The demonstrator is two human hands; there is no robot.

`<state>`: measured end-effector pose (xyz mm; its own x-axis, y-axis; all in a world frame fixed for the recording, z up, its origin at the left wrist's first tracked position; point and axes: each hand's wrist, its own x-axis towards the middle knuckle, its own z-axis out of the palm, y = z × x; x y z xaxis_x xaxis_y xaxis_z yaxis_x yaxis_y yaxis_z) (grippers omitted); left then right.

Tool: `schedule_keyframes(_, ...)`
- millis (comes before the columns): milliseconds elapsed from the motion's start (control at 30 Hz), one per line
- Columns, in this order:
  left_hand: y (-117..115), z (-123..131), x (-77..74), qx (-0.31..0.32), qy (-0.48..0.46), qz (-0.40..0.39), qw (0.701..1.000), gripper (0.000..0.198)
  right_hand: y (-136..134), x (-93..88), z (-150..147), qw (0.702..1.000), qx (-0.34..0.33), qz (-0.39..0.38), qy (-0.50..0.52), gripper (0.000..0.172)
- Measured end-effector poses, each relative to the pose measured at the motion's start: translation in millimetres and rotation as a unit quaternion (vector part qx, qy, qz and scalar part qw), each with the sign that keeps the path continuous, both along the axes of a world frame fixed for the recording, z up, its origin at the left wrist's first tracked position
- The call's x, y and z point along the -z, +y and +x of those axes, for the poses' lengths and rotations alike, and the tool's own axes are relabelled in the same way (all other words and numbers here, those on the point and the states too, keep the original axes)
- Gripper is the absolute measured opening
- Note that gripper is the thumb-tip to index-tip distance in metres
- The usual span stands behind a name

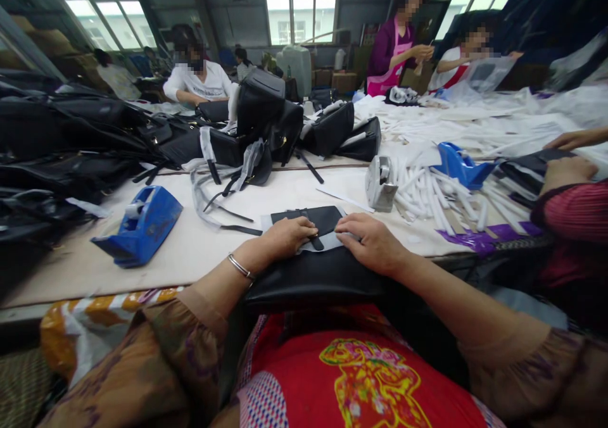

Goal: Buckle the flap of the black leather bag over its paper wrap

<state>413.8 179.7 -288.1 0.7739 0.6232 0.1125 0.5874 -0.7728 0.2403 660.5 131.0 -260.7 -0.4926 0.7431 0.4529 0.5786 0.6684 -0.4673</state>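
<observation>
A black leather bag lies flat at the table's near edge, half over my lap. My left hand rests on its upper part, fingers curled around a short black strap tab. My right hand presses down on the bag just to the right, fingertips at a sheet of white wrapping paper laid over the flap. A silver bangle circles my left wrist.
A blue tape dispenser stands to the left, a grey one and another blue one to the right. Black bags pile up at left and centre. White paper rolls lie at right. A co-worker's hands work at right; other people sit beyond.
</observation>
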Motion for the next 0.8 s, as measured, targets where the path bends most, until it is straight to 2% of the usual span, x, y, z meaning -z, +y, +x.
schedule_keyframes(100, 4, 0, -0.1, 0.003, -0.025, -0.022, 0.999, 0.032, 0, -2.6, -5, 0.993, -0.054, -0.019, -0.106, 0.017)
schedule_keyframes(233, 3, 0, -3.7, 0.006, -0.035, -0.033, 0.999, 0.033, 16, -6.7, -11, 0.983, -0.039, -0.017, -0.176, 0.022)
schedule_keyframes(333, -1, 0, -6.5, -0.009, -0.031, -0.035, 0.999, 0.034, 34, -11.6, -21, 0.958, -0.111, 0.031, -0.263, 0.029)
schedule_keyframes(433, -5, -1, -8.3, -0.025, -0.037, -0.038, 0.998, 0.036, 47, -11.4, -33, 0.926, -0.181, 0.061, -0.326, 0.026)
schedule_keyframes(533, -8, -1, -8.9, -0.025, -0.052, -0.033, 0.998, 0.036, 53, -5.6, -37, 0.924, -0.215, 0.053, -0.311, 0.026)
schedule_keyframes(633, -10, -2, -9.1, -0.019, -0.071, -0.037, 0.997, 0.035, 54, -0.1, -32, 0.934, -0.248, 0.02, -0.258, 0.037)
schedule_keyframes(700, -11, -3, -9.4, -0.021, -0.076, -0.043, 0.996, 0.033, 55, 1.1, -29, 0.935, -0.263, -0.001, -0.238, 0.043)
schedule_keyframes(800, -14, -3, -9.8, -0.037, -0.076, -0.049, 0.995, 0.034, 59, 0.0, -28, 0.933, -0.275, -0.019, -0.229, 0.043)
